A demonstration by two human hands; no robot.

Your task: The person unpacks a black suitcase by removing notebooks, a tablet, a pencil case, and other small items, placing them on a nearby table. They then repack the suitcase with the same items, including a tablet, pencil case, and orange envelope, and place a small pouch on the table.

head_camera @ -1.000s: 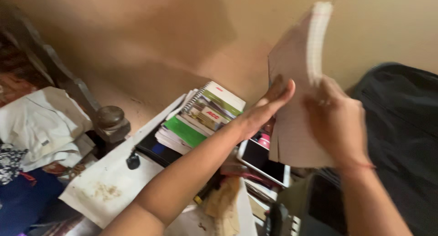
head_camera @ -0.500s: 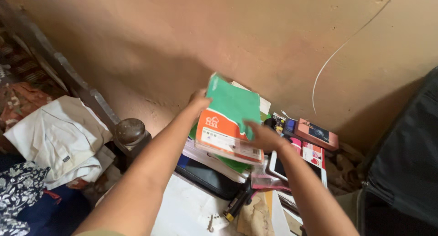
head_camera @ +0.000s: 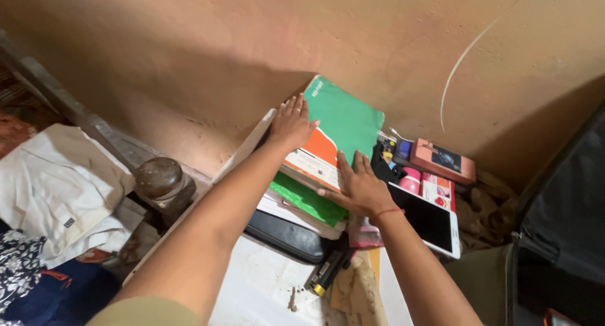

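Lying flat beneath both hands' spread fingers [head_camera: 296, 108], green-orange book [head_camera: 340, 127] tops stack [head_camera: 302, 203].

The black bag [head_camera: 561, 225] is cut off at three o'clock; books [head_camera: 296, 200] under the green-and-orange book [head_camera: 340, 127] are mostly hidden.

The green and orange book [head_camera: 337, 134] was held up off the pile half a second ago; now it lies flat on top of the stack of books [head_camera: 301, 197]. The left hand [head_camera: 291, 123] has moved to its far corner and presses down open. The right hand [head_camera: 358, 190] has flattened on its near edge.
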